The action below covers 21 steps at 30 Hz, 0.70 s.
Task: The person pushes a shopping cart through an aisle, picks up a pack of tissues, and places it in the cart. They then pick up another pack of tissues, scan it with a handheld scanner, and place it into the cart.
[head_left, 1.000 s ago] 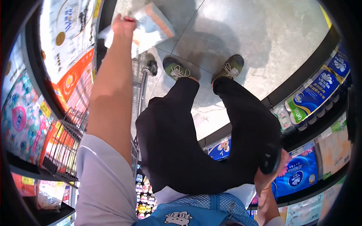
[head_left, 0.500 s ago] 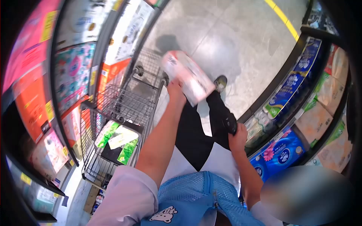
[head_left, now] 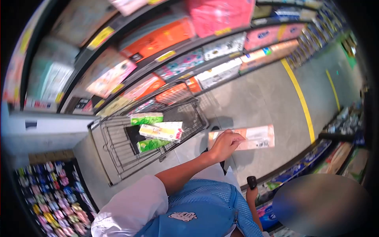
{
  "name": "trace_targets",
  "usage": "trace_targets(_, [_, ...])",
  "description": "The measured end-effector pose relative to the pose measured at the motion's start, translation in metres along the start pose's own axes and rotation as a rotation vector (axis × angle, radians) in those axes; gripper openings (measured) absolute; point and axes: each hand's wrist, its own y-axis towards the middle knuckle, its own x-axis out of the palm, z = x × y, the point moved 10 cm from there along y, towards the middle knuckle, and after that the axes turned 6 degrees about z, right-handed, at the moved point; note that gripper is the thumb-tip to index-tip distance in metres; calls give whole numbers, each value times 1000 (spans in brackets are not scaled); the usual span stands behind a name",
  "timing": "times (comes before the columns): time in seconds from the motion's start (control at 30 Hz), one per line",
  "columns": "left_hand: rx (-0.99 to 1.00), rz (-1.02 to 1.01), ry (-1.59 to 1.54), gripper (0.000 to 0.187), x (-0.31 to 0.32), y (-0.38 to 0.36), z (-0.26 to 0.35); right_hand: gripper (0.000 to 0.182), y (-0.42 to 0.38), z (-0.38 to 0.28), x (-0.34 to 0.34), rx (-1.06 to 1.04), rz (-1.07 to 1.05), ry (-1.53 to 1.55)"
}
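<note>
My left hand [head_left: 226,144] is closed on a long peach-and-white tissue pack [head_left: 259,135] with a barcode on its side, held above the floor in front of me. Lower down on the right, my right hand [head_left: 251,193] is closed around a small black handheld device [head_left: 251,182]; its exact kind does not show. To the left of the tissue pack stands a wire shopping cart [head_left: 114,158]. Inside it lie a white-and-yellow pack [head_left: 162,131] and green packs [head_left: 147,118], with something black beneath them.
Shelves [head_left: 173,51] of tissue packs curve along the left and far side. Another shelf of packs [head_left: 300,166] runs along the right. A rack of small colourful items [head_left: 55,197] stands at the lower left. Yellow lines [head_left: 299,100] mark the grey floor [head_left: 260,100].
My view has swung left toward the cart and shelves. The tissue pack, still in my left hand, has turned from slanted to nearly level across the view. The right hand still holds the black device.
</note>
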Motion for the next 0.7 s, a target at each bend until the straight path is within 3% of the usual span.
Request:
trace_targets(0.03, [112,129,-50,22,-18,-18,6,34,1,6,7,-57,-25,37])
trace_targets(0.13, [266,254,4,18,-73,-83,55,31,-2,28,25,-123,-51,40])
trace_targets(0.33, [389,535,95,18,-146,-215,98,36,-70,81,26,-38,-1,442])
trace_targets(0.43, [300,649,163,20,-178,-266,99,39,-112,126,32,25,-37,177])
trace_targets(0.53, [260,723,132,20,-201,-315,102,41,-132,234,81,-108,82,143])
trace_targets(0.7, [343,822,210,21,-241,-382,117,39,-173,220,87,-8,-22,-12])
